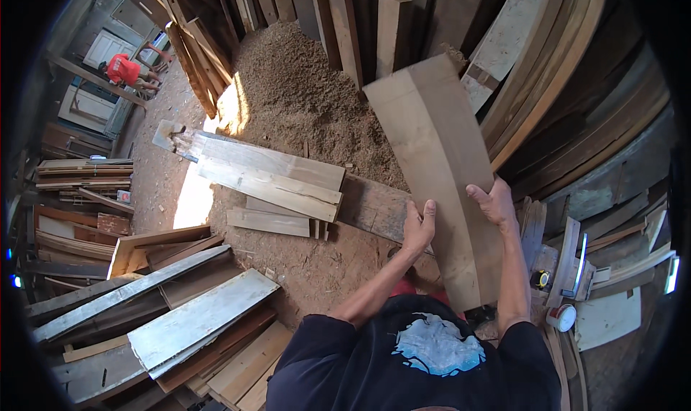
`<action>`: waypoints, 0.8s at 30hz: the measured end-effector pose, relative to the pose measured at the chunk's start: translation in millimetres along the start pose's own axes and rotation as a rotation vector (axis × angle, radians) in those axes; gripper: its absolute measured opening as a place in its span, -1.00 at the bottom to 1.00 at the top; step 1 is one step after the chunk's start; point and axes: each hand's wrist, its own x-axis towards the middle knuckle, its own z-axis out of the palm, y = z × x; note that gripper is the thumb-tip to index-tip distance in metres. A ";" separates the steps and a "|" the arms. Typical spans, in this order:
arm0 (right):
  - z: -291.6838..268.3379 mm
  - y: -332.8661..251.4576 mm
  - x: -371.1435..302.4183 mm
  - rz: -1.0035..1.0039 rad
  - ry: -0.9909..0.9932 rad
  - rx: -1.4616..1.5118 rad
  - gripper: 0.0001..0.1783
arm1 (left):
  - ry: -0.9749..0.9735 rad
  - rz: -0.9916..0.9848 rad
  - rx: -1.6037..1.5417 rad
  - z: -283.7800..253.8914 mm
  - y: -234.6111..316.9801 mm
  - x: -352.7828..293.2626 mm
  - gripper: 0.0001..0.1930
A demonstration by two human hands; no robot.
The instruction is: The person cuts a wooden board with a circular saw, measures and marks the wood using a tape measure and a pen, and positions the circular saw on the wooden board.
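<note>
Both my hands hold a wide light-brown wooden board (440,141) that stands up in front of my body, its far end reaching toward the upright planks. A lengthwise line splits its surface; I cannot tell whether it is one piece or two together. On its left edge is my left hand (419,228), thumb raised and fingers partly hidden behind the wood. My right hand (495,204) grips the right edge, thumb pointing inward. Left of the board runs a long low wooden bench (376,208), with pale planks (270,181) lying on it.
A heap of shavings (309,94) lies beyond the bench, backed by upright planks (392,33). Stacked boards (201,321) fill the lower left. At right are a tape measure (540,278), a small can (561,317) and curved timber. A person in red (124,70) crouches far left.
</note>
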 end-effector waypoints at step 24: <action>147.9 112.2 -49.7 0.389 -0.376 -0.584 0.14 | -0.548 -0.425 0.857 -68.8 -137.0 -32.9 -0.44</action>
